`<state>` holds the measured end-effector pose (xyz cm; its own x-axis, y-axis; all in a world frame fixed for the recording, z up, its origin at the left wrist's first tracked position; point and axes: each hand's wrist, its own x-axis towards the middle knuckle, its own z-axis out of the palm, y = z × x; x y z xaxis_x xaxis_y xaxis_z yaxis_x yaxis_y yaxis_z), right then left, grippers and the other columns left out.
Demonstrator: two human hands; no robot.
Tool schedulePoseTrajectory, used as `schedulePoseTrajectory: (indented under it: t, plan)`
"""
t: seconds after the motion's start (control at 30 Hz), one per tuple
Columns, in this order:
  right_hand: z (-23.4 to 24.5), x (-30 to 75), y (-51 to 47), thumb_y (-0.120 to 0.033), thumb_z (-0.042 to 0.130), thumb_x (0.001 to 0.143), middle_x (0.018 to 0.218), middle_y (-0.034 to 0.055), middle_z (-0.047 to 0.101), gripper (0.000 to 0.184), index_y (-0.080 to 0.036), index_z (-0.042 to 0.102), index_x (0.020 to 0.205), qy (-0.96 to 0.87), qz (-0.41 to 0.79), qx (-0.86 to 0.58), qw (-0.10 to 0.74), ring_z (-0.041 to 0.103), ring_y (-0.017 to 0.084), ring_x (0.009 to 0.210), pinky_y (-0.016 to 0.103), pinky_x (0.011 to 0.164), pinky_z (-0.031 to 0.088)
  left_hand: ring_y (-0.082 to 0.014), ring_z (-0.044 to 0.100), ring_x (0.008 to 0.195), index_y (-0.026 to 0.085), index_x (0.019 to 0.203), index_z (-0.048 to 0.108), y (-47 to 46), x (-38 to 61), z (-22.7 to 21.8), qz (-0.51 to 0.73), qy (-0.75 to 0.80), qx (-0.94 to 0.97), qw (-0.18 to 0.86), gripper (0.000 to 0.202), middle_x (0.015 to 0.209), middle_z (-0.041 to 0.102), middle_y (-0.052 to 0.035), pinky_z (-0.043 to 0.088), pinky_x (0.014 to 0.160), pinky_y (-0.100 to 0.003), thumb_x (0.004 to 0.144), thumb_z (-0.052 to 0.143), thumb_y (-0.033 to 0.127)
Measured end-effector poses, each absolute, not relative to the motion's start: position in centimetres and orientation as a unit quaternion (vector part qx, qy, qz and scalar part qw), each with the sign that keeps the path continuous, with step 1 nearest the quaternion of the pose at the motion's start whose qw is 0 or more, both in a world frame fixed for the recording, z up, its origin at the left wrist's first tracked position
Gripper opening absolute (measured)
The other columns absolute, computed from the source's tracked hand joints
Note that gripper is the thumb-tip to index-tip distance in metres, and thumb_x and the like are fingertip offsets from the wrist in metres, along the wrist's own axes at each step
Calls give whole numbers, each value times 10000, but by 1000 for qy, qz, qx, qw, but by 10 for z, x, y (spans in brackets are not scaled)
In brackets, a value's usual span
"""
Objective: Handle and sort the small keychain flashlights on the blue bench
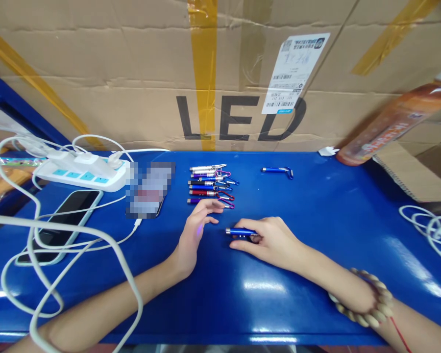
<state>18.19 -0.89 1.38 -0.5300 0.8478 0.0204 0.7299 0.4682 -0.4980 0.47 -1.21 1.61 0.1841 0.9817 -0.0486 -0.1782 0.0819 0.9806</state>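
Between the thumb and fingers of my right hand (272, 240) is a small blue keychain flashlight (240, 232), its silver end pointing left. My left hand (196, 235) is held up facing that end, fingers apart and holding nothing, with a violet spot of light on its palm. Just beyond the left fingertips lies a column of several keychain flashlights (202, 187) in silver, purple, blue, black and red, most with carabiner clips to the right. Another blue flashlight (274, 169) lies alone farther back to the right.
A white power strip (110, 179) with plugs, two phones (71, 215) and looping white cables (123, 264) crowd the left, one cable crossing near my left forearm. A cardboard box (139, 73) walls off the back. At right are an orange drink bottle (393, 125) and coiled cable (431, 228).
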Motion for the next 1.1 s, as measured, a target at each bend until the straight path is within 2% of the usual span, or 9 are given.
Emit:
schedulePoseTrajectory:
  t: [0.17,0.47,0.8,1.1]
  plan:
    - [14,183,-9,-497,409,837,581,-25,624,342,-243,639,845,-857,216,-449,132,550,87,504,195,480,274,-232,471,1002,152,905,542,-12,5,14,482,419,483,599,309,1051,531,-97,373,786,-321,785,326,337]
    - [13,182,-10,-555,422,803,520,-23,601,392,-242,658,787,-852,204,-467,125,550,94,490,197,474,267,-237,469,1009,155,869,561,-10,4,11,496,409,476,600,262,1024,547,-96,377,781,-319,758,387,317]
    - [15,185,-7,-516,435,816,560,-26,622,343,-267,654,903,-858,230,-444,120,557,92,506,195,489,281,-235,475,1004,160,866,567,-10,4,10,495,408,481,598,258,1019,546,-90,380,792,-323,762,389,316]
    - [19,184,-8,-536,483,776,524,-41,588,328,-275,657,873,-847,241,-458,119,519,86,458,191,479,283,-229,479,989,155,869,557,-12,6,15,482,422,485,595,266,1019,542,-91,386,765,-314,758,366,304]
